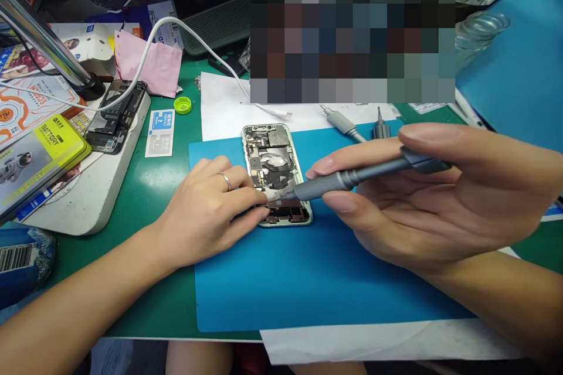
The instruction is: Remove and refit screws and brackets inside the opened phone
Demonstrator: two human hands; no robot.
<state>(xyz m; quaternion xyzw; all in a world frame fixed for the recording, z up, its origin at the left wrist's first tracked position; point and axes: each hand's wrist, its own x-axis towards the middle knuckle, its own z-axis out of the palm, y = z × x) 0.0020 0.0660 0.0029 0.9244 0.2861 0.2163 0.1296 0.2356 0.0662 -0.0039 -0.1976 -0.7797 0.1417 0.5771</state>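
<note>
An opened smartphone (281, 167) lies on a blue mat (325, 281), its inner parts, boards and round coil area bare. My left hand (211, 205), with a ring on one finger, rests over the phone's lower left edge, fingers bent and pressed close against it. Between the fingers and thumb of my right hand (422, 205) is a grey precision screwdriver (347, 180), slanting down to the left. Its tip meets the lower part of the phone, beside my left fingertips, near a small shiny piece; exact contact there is hard to make out.
Behind the phone lie another grey screwdriver (342, 123), an upright driver (380, 126) and a white cable (193, 41). On the left, a second opened phone (116, 117) sits on a white stand base (118, 187) near a battery box (48, 158) and green cap (182, 105).
</note>
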